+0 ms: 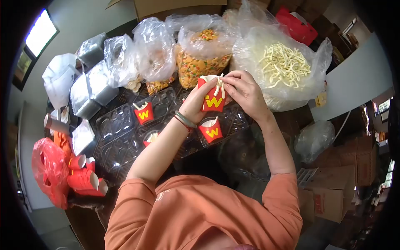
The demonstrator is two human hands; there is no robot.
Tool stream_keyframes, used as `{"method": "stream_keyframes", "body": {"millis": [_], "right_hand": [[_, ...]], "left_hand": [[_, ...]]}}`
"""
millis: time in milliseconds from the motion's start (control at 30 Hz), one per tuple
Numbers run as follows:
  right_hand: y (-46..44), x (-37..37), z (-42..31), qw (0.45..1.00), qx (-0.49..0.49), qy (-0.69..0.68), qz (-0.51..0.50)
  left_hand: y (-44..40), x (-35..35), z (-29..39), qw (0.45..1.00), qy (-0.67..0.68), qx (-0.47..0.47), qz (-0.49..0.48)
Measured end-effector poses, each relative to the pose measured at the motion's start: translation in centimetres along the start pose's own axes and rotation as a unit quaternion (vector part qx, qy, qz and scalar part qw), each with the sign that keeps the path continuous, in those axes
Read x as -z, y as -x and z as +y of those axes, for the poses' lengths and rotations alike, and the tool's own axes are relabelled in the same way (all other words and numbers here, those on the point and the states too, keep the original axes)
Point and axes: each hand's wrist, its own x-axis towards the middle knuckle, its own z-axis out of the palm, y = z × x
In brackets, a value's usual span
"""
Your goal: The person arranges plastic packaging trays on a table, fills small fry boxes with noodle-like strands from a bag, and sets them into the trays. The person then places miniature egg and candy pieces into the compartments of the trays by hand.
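Observation:
In my left hand (194, 103) is a red fry carton (213, 104) with a yellow logo, held upright above the trays. My right hand (248, 95) pinches pale fry-shaped strips (221, 86) at the carton's mouth. Two similar cartons stand below, one red carton (144, 113) to the left and another red carton (211, 130) underneath my hands, both with pale strips in them. A third carton (153, 136) is partly hidden behind my left forearm. These sit in clear plastic trays (114, 121) with moulded hollows.
A large clear bag (314, 89) of pale strips (285, 64) lies open at the right. Behind stands a bag of orange bits (200, 68). Stacked red cartons (85, 179) and a red plastic bag (49, 166) are at left; cardboard boxes (333, 191) are at right.

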Motion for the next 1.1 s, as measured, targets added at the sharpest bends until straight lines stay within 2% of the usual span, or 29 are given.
{"method": "stream_keyframes", "body": {"millis": [100,133,167,200,300,333,400,433,500,533,600,667,733,767,800,867,933,967,1000,1067,1100], "right_hand": [[-0.4,-4.3,-2.6,0.997,0.082,-0.003,-0.007],[-0.5,-5.5,-2.8,0.993,0.111,0.029,-0.016],[-0.7,-6.8,-2.9,0.988,0.142,0.062,-0.022],[-0.8,-8.2,-2.7,0.988,0.146,0.036,-0.022],[-1.3,-12.1,-3.6,0.989,0.049,-0.132,-0.053],[-1.4,-13.6,-4.3,0.987,0.051,-0.138,-0.062],[-1.4,-16.5,-5.3,0.954,-0.094,-0.282,-0.043],[-2.0,-16.6,-6.3,0.984,-0.006,-0.163,-0.07],[-2.1,-19.4,-6.4,0.977,0.133,-0.142,-0.087],[-2.1,-20.2,-6.9,0.973,0.141,-0.13,-0.128],[-1.4,-22.4,-7.6,0.966,0.125,-0.165,-0.155],[-1.2,-23.4,-8.6,0.951,0.094,-0.223,-0.194],[-1.0,-24.6,-9.3,0.924,-0.005,-0.33,-0.193],[-1.0,-25.2,-9.7,0.946,0.031,-0.278,-0.164],[-0.9,-25.7,-10.3,0.944,0.031,-0.281,-0.17],[-0.7,-26.3,-11.6,0.897,-0.148,-0.382,-0.165],[-0.9,-27.0,-11.5,0.886,-0.158,-0.387,-0.199],[-1.0,-27.3,-11.5,0.94,-0.03,-0.292,-0.175],[-1.1,-27.6,-11.5,0.965,0.1,-0.191,-0.146],[-0.7,-28.0,-11.7,0.96,0.112,-0.202,-0.16],[-0.6,-28.0,-12.0,0.959,0.173,-0.158,-0.159]], "left_hand": [[3.9,2.6,0.0,0.994,0.049,-0.031,0.091],[4.9,3.9,0.5,0.998,0.037,0.003,0.056],[6.0,4.8,0.5,0.996,0.032,-0.016,0.076],[7.1,5.6,0.4,0.994,0.027,-0.034,0.096],[10.8,6.5,1.3,0.994,0.021,-0.045,0.098],[12.2,6.6,1.7,0.995,0.009,-0.043,0.084],[14.5,7.6,2.1,0.995,-0.025,-0.062,0.067],[15.6,7.8,2.2,0.991,-0.052,-0.079,0.091],[17.5,9.2,2.0,0.981,-0.087,-0.113,0.135],[18.4,9.9,2.1,0.979,-0.045,-0.118,0.163],[20.4,10.8,2.3,0.967,0.026,-0.137,0.214],[22.1,11.8,2.3,0.967,0.011,-0.151,0.207],[23.6,12.1,2.3,0.966,-0.008,-0.154,0.207],[24.2,12.4,2.1,0.964,-0.004,-0.157,0.214],[24.7,12.7,2.0,0.966,-0.016,-0.147,0.212],[25.3,11.9,2.7,0.972,-0.074,-0.146,0.169],[26.2,12.4,2.0,0.968,-0.072,-0.139,0.198],[26.6,12.8,1.6,0.963,-0.074,-0.131,0.223],[26.9,13.1,1.5,0.962,-0.072,-0.134,0.227],[27.7,13.7,1.4,0.961,-0.03,-0.141,0.237],[27.9,13.9,1.4,0.959,-0.03,-0.144,0.242]]}}
